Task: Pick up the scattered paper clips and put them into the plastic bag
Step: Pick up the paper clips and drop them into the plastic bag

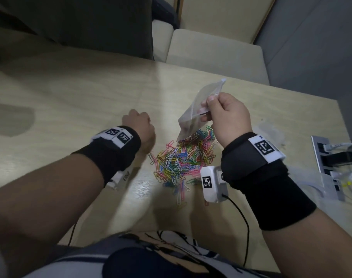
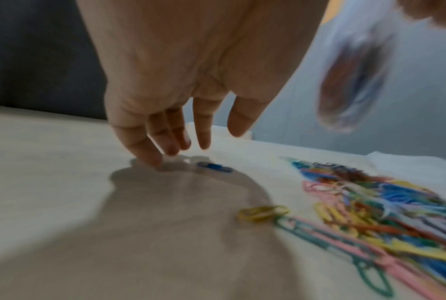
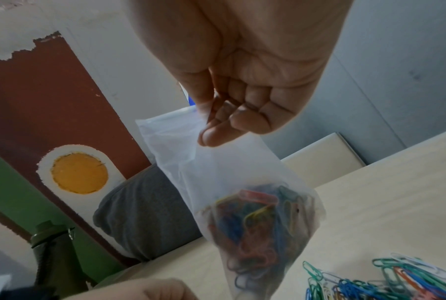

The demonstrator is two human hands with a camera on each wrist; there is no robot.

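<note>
While right hand (image 1: 227,115) pinches translucent plastic bag (image 3: 216,162), wiry paper clips (image 1: 181,159) heaped.

Bare table (image 1: 70,93) left of paper clips (image 1: 181,159), hanging plastic bag (image 1: 195,109) above pile's far edge

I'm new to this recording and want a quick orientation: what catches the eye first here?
The heap of colourful paper clips on the pale wooden table, between the two wrists, stands out first. Just above it, the right hand pinches a clear plastic bag by its top, some clips already inside. The left hand reaches down to the table, left of the heap.
</note>
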